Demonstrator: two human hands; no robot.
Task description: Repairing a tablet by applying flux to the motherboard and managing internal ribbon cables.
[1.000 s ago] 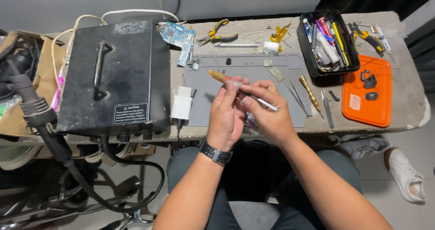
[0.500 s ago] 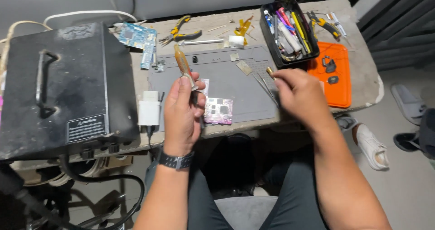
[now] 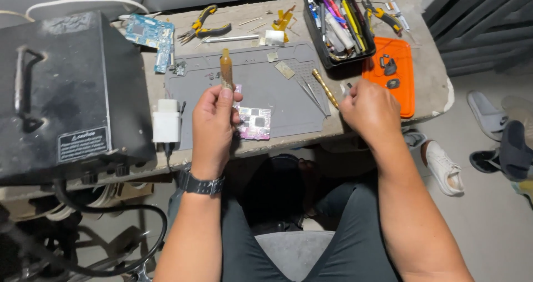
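The left hand [image 3: 214, 121] is closed around an amber flux syringe [image 3: 226, 69], held upright over the grey work mat [image 3: 266, 96]. Just beside it, a small circuit board [image 3: 254, 122] lies at the mat's near edge. The right hand [image 3: 371, 111] is curled near a brass-handled tool [image 3: 325, 87]; whether it grips anything cannot be told. Judged step: flux application; the syringe tip must be lowered onto the board.

We have one view only, from a camera worn on the person's head; we look steeply down and forward over the lap onto the table [image 3: 427, 87]; we sit close, so both forearms rise from the lower edge, the left hand [image 3: 214, 121] and right hand [image 3: 369, 110] near the middle; the table's far edge meets the top of the frame; floor shows at the right; no second view shares the scene.
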